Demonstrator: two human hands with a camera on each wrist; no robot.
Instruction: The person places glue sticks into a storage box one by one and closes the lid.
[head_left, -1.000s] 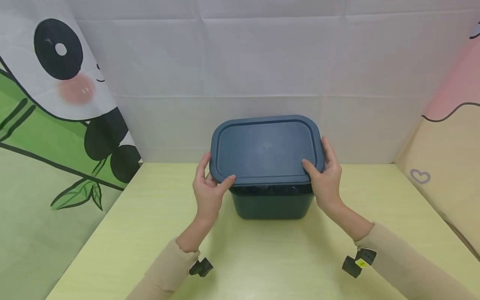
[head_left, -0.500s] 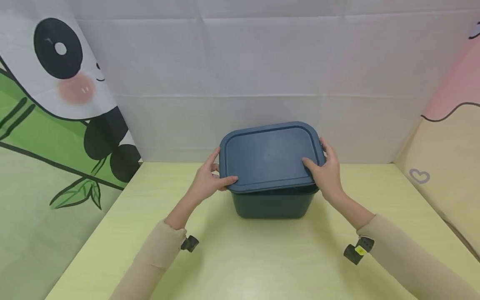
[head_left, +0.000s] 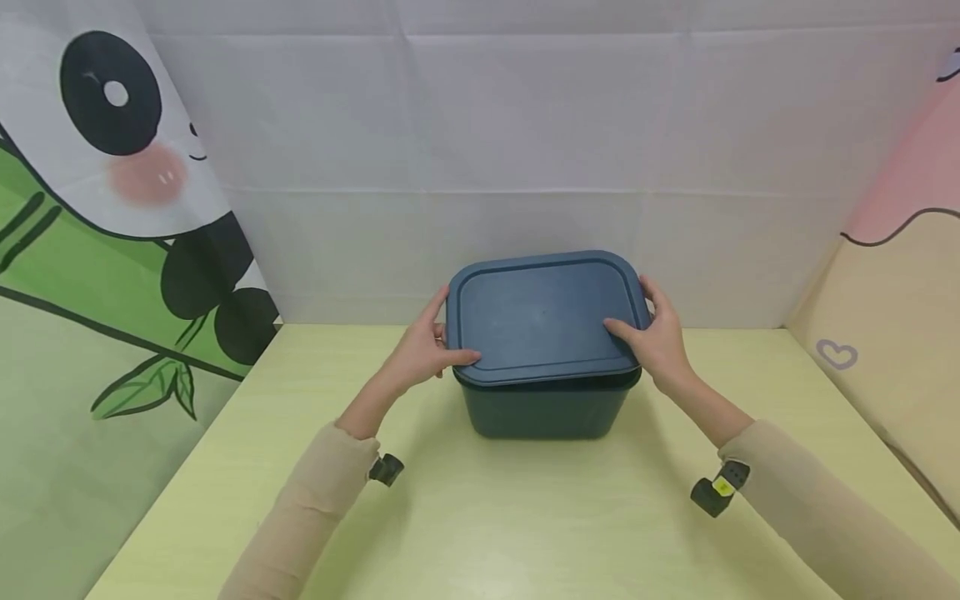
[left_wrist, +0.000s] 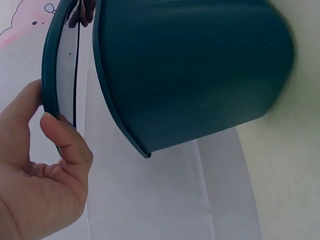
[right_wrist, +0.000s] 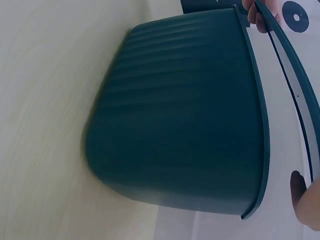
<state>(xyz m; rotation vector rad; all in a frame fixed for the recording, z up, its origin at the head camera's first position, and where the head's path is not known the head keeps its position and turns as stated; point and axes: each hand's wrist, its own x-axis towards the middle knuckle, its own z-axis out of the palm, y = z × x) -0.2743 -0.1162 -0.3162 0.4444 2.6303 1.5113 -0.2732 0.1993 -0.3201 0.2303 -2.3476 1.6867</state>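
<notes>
A blue-green rectangular lid [head_left: 543, 317] is held between both hands over a dark green plastic box [head_left: 547, 412]. The left hand [head_left: 423, 350] pinches the lid's left end, thumb on top at the near corner and fingers along the side. On the opposite end, the right hand [head_left: 660, 342] grips the edge with its thumb over the top. In both wrist views the lid [left_wrist: 50, 65] stands apart from the box rim [right_wrist: 265, 125], and a pale strip shows along its underside. The box stands upright on the table; its inside is mostly hidden by the lid.
The pale yellow table [head_left: 495, 517] runs back to a white cloth wall [head_left: 525, 108] close behind the box. Printed cartoon panels flank it, with green bamboo [head_left: 97, 275] on the left and a heart [head_left: 836, 354] on the right. Each wrist wears a small black camera.
The lid has come down and shifted right, covering more of the box opening. The left hand has moved right with it, its wrist swinging outward first; the right hand stays nearly in place.
</notes>
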